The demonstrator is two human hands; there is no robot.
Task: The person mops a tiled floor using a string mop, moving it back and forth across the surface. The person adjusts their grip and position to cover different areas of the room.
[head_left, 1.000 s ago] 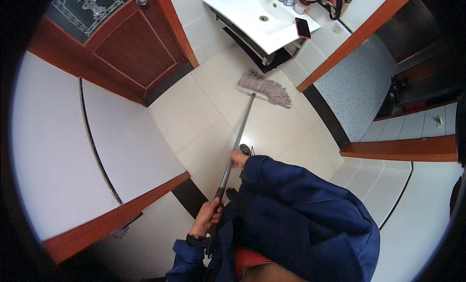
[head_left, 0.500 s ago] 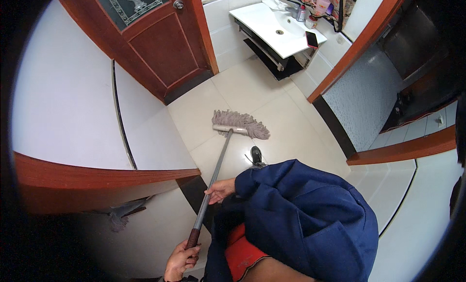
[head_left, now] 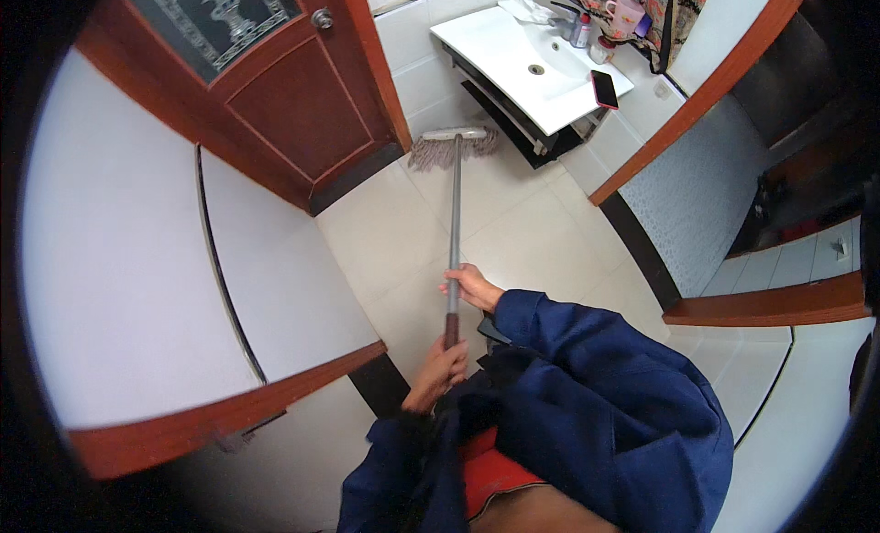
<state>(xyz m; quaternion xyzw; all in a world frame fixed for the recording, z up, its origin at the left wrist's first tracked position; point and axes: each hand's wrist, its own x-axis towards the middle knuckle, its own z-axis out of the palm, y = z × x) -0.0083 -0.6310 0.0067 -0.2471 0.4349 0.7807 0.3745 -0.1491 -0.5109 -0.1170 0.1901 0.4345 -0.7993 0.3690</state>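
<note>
Both hands are wrapped round the grey pole of a mop (head_left: 456, 198). My left hand (head_left: 442, 373) closes on the dark brown grip at the near end. Farther up the pole, my right hand (head_left: 473, 287) grips the grey metal part. At the far end the mop head, with a pale bar and grey-brown strands (head_left: 431, 152), rests on the pale tiled floor (head_left: 513, 223), between the brown door and the washbasin. My dark blue sleeves cover both forearms, and a dark shoe shows partly beneath the right one.
A white washbasin (head_left: 490, 52) stands at the back, with a phone (head_left: 604, 89), a white cloth (head_left: 527, 8) and bottles on it. The brown door (head_left: 302, 111) is at back left. To the right is a doorway with a dark threshold (head_left: 642, 244); a wooden frame (head_left: 229, 405) lies near left.
The mop head has moved farther away, toward the wall by the basin. Both hands have moved forward and to the right, and the pole stands straighter in the view.
</note>
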